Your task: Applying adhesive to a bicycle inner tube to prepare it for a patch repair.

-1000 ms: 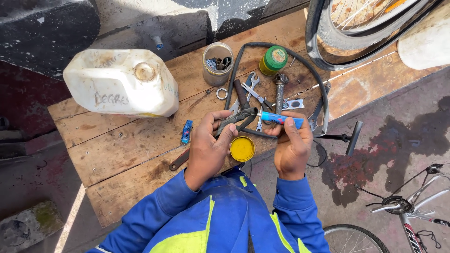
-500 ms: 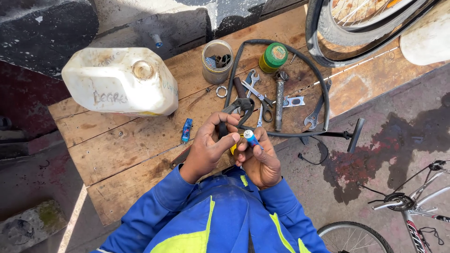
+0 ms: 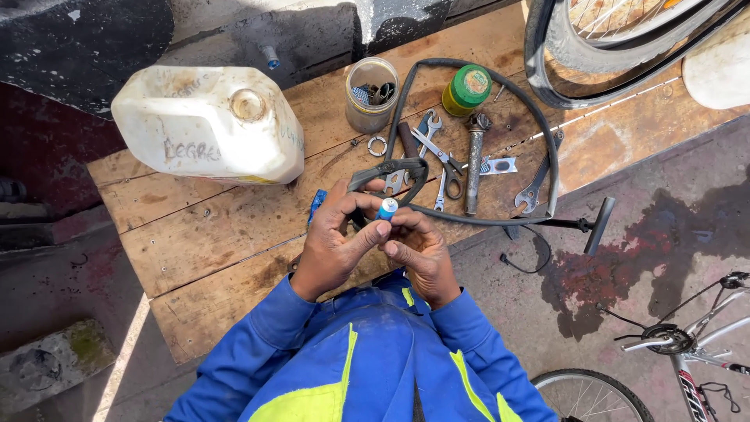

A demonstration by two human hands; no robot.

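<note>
My left hand (image 3: 332, 242) and my right hand (image 3: 422, 250) meet over the front of a wooden bench (image 3: 195, 234). Between their fingertips they hold a small blue tube with a white cap (image 3: 387, 208), pointing up. A black rubber inner tube (image 3: 476, 148) loops across the bench just beyond the hands, with one folded end near my left fingers. Inside the loop lie several spanners (image 3: 437, 156) and a metal bolt-like part (image 3: 474, 160).
A white plastic jerrycan (image 3: 207, 125) lies at the bench's left. A tin of small parts (image 3: 371, 94) and a green-lidded jar (image 3: 466, 90) stand at the back. A bicycle wheel (image 3: 625, 39) sits top right, another bicycle (image 3: 687, 344) bottom right.
My right hand drew the blue tube back from the bench toward my body and turned it upright. The yellow tin lid seen earlier is now hidden under my hands.
</note>
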